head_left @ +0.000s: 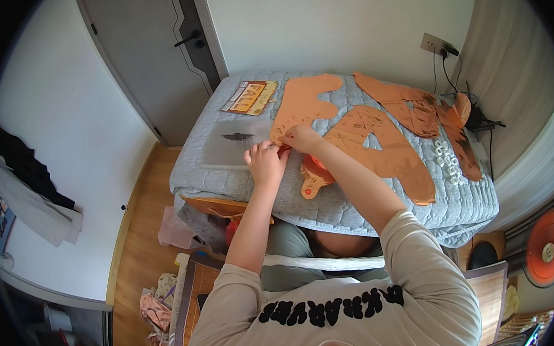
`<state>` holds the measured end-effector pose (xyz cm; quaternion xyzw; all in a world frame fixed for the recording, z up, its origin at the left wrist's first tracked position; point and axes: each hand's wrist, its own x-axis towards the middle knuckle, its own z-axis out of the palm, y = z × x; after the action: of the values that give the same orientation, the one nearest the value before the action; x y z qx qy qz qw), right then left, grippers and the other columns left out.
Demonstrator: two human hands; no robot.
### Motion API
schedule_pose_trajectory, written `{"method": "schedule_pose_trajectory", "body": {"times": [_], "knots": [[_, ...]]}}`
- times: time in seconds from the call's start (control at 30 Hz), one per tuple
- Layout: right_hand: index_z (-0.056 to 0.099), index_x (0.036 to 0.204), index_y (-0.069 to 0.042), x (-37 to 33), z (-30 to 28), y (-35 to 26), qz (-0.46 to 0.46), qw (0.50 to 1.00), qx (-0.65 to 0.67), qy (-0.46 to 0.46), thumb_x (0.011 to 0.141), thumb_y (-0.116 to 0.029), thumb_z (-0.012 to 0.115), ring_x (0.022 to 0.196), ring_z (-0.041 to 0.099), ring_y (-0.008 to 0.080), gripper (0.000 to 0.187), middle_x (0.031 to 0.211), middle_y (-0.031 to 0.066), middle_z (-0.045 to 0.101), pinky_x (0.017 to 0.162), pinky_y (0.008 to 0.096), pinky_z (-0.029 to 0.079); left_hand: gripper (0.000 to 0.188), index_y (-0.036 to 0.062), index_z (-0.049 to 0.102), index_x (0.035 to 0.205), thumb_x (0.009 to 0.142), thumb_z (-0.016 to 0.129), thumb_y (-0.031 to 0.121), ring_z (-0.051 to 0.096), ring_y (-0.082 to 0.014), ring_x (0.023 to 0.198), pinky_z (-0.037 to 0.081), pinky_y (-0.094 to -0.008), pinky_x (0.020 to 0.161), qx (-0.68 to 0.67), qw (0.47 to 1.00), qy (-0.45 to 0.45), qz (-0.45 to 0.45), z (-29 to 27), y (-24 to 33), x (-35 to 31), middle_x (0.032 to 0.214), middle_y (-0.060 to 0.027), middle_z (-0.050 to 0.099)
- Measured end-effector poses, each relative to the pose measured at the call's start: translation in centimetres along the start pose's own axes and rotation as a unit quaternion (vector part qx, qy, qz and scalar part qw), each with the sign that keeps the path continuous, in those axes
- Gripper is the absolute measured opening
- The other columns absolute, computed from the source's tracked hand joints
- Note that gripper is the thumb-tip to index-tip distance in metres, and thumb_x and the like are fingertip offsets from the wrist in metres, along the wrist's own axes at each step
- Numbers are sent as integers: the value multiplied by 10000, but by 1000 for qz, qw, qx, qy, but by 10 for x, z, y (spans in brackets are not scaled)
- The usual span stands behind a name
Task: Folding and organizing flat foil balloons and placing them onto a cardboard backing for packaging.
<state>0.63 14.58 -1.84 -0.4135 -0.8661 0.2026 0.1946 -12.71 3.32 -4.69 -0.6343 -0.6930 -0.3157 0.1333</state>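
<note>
Both my hands meet at the near end of a flat orange foil balloon (pixel 310 100) with a wavy outline, lying on the grey quilted mattress. My left hand (pixel 267 161) is closed, its fingertips pinching orange foil at that end. Close beside it, my right hand (pixel 300 139) is closed on the same foil; the exact pinched spot is hidden by the fingers. Below my right wrist lies a shiny red-orange foil piece (pixel 316 169) with a rounded tab. To the right is another flat foil balloon (pixel 384 149) with a triangular hole.
Further right lie more flat foil balloons (pixel 400 103) and several small white pieces (pixel 446 161). A translucent plastic sheet (pixel 224 152) and a printed packet (pixel 250 98) are on the left. Black cables (pixel 455 77) hang from a wall socket; a grey door (pixel 146 53) stands behind.
</note>
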Motion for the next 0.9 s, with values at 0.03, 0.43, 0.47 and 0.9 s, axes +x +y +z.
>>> {"method": "schedule_pose_trajectory", "body": {"times": [0.03, 0.43, 0.47, 0.9], "knots": [[788, 1034, -82, -3, -3, -3, 4, 999, 28, -39, 915, -451, 657, 908, 712, 335, 409, 962, 165, 752, 842, 421, 545, 249, 137, 774, 999, 846, 773, 333, 567, -226, 1148, 320, -467, 1068, -14, 1000, 15, 10, 0, -1, -2, 1151, -14, 685], [738, 1193, -55, -8, -13, 17, -48, 988, 127, -72, 810, -233, 770, 1007, 707, 239, 423, 1101, 144, 754, 902, 347, 529, 253, 131, 711, 1148, 952, 660, 283, 607, -232, 1070, 355, -462, 1048, 19, 998, 49, 41, 11, -1, -1, 1093, -38, 702], [738, 1193, -55, -6, -11, 15, -49, 988, 127, -72, 810, -233, 770, 1007, 707, 239, 423, 1101, 144, 754, 902, 347, 529, 253, 131, 711, 1148, 952, 660, 283, 607, -232, 1070, 355, -462, 1048, 20, 998, 49, 40, 10, -2, -2, 1093, -38, 702], [764, 978, -28, 9, -1, 27, 120, 958, 235, 116, 855, -244, 757, 827, 723, 291, 249, 902, 133, 757, 761, 418, 545, 357, 124, 695, 1182, 932, 690, 380, 623, -251, 1100, 298, -486, 1119, -2, 996, -33, 80, 1, 7, -3, 1104, -50, 714]]}}
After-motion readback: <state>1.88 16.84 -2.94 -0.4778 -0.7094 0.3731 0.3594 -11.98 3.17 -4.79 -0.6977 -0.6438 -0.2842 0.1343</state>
